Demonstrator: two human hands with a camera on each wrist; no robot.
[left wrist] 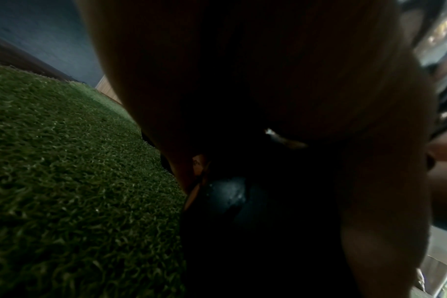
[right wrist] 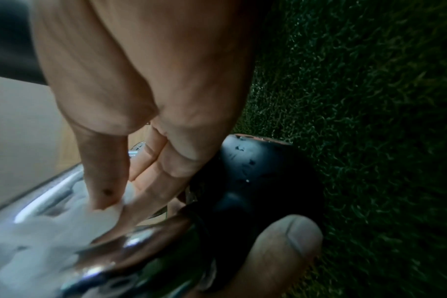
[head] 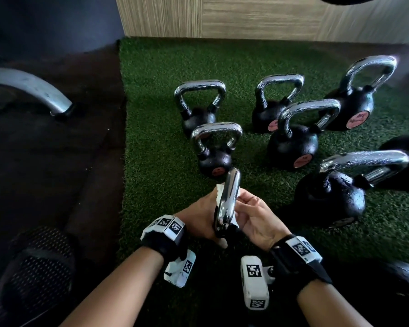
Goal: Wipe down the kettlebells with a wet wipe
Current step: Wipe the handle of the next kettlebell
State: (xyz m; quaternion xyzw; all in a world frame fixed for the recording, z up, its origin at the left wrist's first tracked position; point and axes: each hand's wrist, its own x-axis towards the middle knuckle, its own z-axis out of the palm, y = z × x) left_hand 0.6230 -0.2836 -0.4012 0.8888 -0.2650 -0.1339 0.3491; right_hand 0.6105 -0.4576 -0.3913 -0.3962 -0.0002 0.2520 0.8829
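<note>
A small kettlebell with a chrome handle [head: 227, 201] is tilted toward me on the green turf, its handle edge-on in the head view. My left hand [head: 204, 212] grips it from the left, thumb low by the black body [left wrist: 225, 201]. My right hand [head: 247, 207] pinches a white wet wipe [head: 220, 188] against the handle. In the right wrist view the fingers [right wrist: 151, 181] press the wipe [right wrist: 51, 238] onto the chrome handle [right wrist: 130, 248], beside the black body [right wrist: 255, 181]. The left wrist view is mostly dark palm [left wrist: 242, 80].
Several more kettlebells stand on the turf [head: 156, 138] beyond my hands, the closest straight ahead [head: 214, 159] and at the right [head: 331, 199]. A curved metal bar [head: 33, 88] lies on the black floor at the left. A wood panel wall [head: 257, 17] closes the back.
</note>
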